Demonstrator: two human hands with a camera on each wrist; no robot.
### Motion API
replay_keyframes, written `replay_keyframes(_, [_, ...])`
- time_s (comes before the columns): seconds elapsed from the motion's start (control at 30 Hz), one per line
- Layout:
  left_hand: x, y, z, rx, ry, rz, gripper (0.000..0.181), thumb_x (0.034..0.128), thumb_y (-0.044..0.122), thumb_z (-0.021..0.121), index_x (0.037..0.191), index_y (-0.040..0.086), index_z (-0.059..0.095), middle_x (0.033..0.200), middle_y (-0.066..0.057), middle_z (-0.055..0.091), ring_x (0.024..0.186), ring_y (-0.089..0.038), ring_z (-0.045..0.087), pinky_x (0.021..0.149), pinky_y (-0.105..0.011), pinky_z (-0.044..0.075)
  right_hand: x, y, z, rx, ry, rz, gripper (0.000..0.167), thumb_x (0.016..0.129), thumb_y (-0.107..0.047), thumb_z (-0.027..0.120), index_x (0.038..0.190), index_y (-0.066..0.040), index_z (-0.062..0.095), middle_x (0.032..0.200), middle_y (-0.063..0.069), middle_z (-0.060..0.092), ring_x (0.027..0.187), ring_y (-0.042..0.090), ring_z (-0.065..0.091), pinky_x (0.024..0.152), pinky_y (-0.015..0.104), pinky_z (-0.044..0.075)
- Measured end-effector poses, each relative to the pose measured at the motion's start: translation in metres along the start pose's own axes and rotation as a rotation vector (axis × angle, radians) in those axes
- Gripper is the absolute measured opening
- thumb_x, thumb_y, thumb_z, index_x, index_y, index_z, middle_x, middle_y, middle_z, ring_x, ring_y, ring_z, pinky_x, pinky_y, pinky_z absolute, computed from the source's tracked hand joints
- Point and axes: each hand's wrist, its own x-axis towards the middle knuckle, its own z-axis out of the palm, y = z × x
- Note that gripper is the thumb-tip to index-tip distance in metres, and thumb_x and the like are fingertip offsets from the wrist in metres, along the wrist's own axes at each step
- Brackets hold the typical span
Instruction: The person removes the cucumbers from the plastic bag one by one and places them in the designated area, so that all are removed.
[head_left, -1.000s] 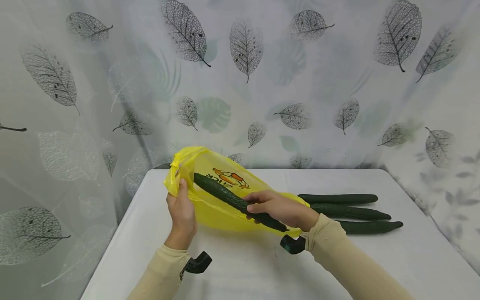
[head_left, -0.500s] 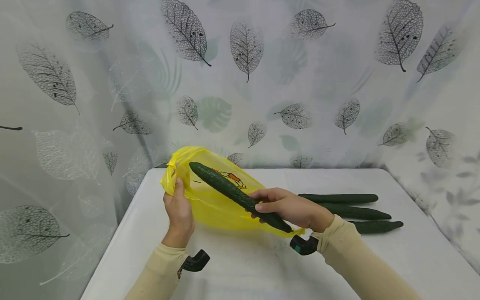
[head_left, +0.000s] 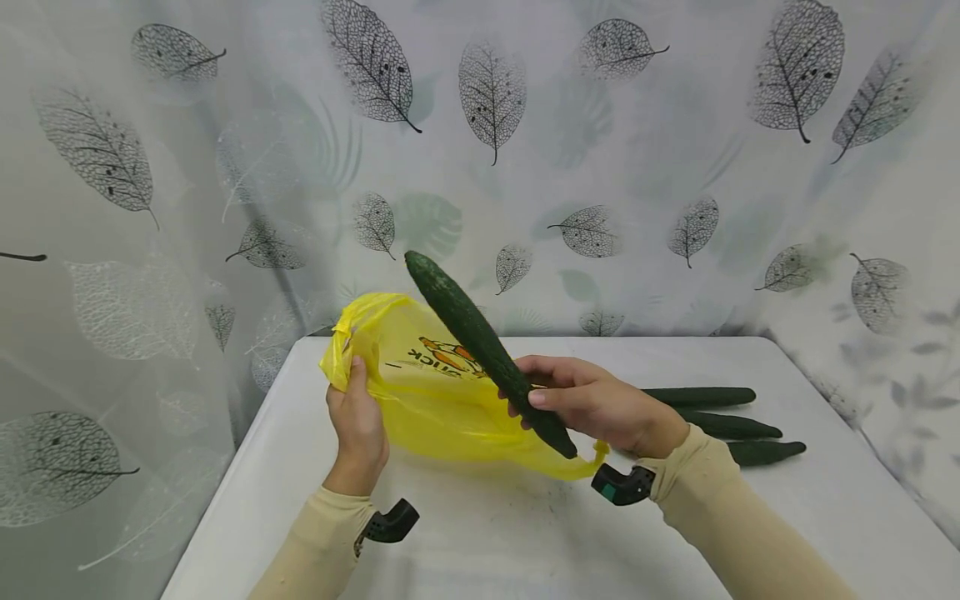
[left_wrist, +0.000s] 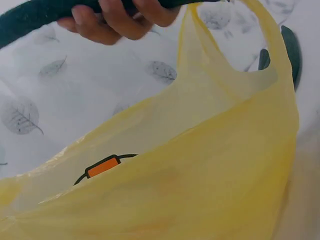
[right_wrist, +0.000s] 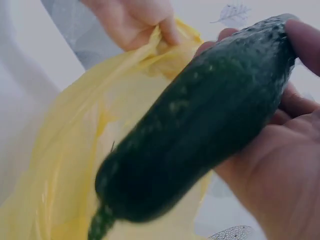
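Observation:
My right hand point(head_left: 600, 404) grips a long dark green cucumber point(head_left: 472, 333) near its lower end, thumb on top. The cucumber slants with its far end up to the left, in front of and above a yellow plastic bag point(head_left: 450, 425). The left hand point(head_left: 358, 425) holds that bag by its left edge, the thumb showing and the other fingers hidden behind the plastic. In the right wrist view the cucumber's stem end point(right_wrist: 102, 220) is close up, with the bag point(right_wrist: 65, 150) beyond. Part of the bag's printed drawing shows in the left wrist view.
Several cucumbers point(head_left: 705, 397) lie side by side on the right of the white table point(head_left: 480, 542), partly hidden by my right hand and sleeve. A leaf-patterned curtain point(head_left: 637, 167) hangs behind the table and along both sides.
My right hand has moved right and slightly up with the cucumber. The cucumber's far end has risen from inside the bag's opening to above it. My left hand has barely moved.

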Motion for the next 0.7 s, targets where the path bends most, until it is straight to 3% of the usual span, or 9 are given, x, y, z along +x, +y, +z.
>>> replay_keyframes(0.17, [0.000, 0.000, 0.000, 0.007, 0.008, 0.000, 0.040, 0.1117, 0.027, 0.036, 0.143, 0.003, 0.041, 0.113, -0.005, 0.059, 0.099, -0.013, 0.063, 0.090, -0.026, 0.053, -0.006, -0.006, -0.004, 0.071, -0.027, -0.109, 0.038, 0.104, 0.000, 0.048, 0.142, 0.000, 0.044, 0.131, 0.016, 0.057, 0.115, 0.027, 0.058, 0.103, 0.041, 0.047])
replay_keyframes(0.47, [0.001, -0.001, 0.000, -0.011, 0.050, -0.019, 0.038, 0.1114, 0.030, 0.036, 0.141, 0.008, 0.041, 0.115, -0.006, 0.057, 0.100, -0.015, 0.062, 0.090, -0.026, 0.053, -0.015, -0.015, -0.009, 0.183, 0.045, -0.235, 0.039, 0.104, 0.005, 0.044, 0.142, 0.000, 0.042, 0.129, 0.013, 0.052, 0.116, 0.026, 0.054, 0.106, 0.045, 0.045])
replay_keyframes(0.7, [0.001, -0.002, 0.000, -0.013, 0.086, -0.035, 0.037, 0.1111, 0.031, 0.037, 0.139, 0.008, 0.042, 0.113, -0.005, 0.057, 0.098, -0.015, 0.062, 0.089, -0.026, 0.053, -0.019, -0.019, -0.013, 0.299, 0.073, -0.346, 0.035, 0.105, 0.007, 0.037, 0.137, -0.002, 0.048, 0.131, 0.009, 0.053, 0.115, 0.026, 0.056, 0.106, 0.044, 0.045])
